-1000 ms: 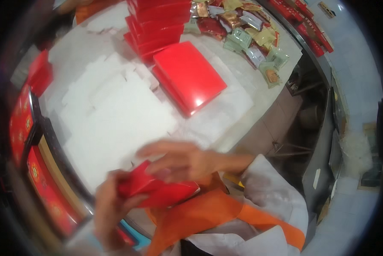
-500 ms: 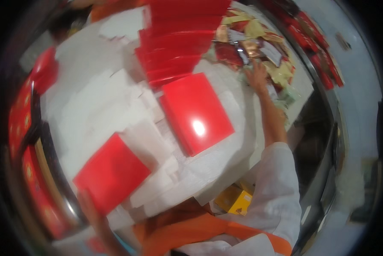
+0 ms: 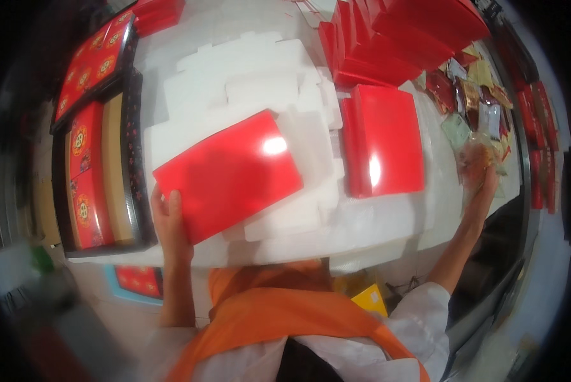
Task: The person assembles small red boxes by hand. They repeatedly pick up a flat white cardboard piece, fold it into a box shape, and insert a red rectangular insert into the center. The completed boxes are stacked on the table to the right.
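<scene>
My left hand (image 3: 171, 219) grips the lower left corner of a glossy flat red box (image 3: 225, 181), thumb on top. The box is held tilted over flat white cardboard sheets with tabs (image 3: 247, 60). At the right side of the table, my right hand (image 3: 487, 180) has its fingers closed around a clear-wrapped packet (image 3: 474, 156) with something orange-brown inside; what exactly it is stays blurred. That hand is at the near edge of a pile of small wrapped packets (image 3: 470, 102) in gold, silver, red and green. A small stack of red boxes (image 3: 387, 140) lies between my hands.
A taller row of red boxes (image 3: 394, 38) leans at the back right. Along the left edge stand black-rimmed trays (image 3: 133, 184) with red patterned boxes (image 3: 88, 178). More red boxes (image 3: 534, 121) lie beyond the table at right. A yellow box (image 3: 369, 299) is below the table's front edge.
The view has turned and shifted. My left hand has brought the red box up over the white sheets. My right hand, earlier reaching into the pile, is now at its near edge with a clear-wrapped packet.
</scene>
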The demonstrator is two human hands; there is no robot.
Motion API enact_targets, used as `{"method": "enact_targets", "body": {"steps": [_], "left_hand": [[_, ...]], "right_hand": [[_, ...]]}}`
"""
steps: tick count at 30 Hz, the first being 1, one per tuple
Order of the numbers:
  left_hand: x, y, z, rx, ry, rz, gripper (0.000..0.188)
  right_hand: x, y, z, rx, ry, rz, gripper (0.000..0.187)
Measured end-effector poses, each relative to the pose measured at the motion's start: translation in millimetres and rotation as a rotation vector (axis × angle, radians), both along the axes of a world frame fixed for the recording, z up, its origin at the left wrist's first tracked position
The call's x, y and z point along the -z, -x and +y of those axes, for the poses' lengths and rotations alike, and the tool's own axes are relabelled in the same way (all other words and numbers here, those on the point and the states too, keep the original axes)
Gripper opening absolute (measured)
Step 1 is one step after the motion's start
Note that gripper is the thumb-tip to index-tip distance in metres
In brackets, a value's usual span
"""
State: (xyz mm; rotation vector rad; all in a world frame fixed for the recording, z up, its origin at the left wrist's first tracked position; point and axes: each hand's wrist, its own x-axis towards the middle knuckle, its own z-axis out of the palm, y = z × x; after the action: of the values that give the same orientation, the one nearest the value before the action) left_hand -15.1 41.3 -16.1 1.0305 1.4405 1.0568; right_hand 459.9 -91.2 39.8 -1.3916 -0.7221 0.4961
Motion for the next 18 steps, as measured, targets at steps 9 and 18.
{"method": "enact_targets", "body": {"steps": [9, 18], "left_hand": [[-2, 15, -49, 0.039, -0.037, -0.021, 0.071], [8, 26, -62, 0.088, 0.063, -0.197, 0.069]], "right_hand": [[-9, 200, 112, -0.696, 0.388, -0.558, 0.043], [55, 228, 166, -0.658, 0.373, -1.154, 0.042]]}}
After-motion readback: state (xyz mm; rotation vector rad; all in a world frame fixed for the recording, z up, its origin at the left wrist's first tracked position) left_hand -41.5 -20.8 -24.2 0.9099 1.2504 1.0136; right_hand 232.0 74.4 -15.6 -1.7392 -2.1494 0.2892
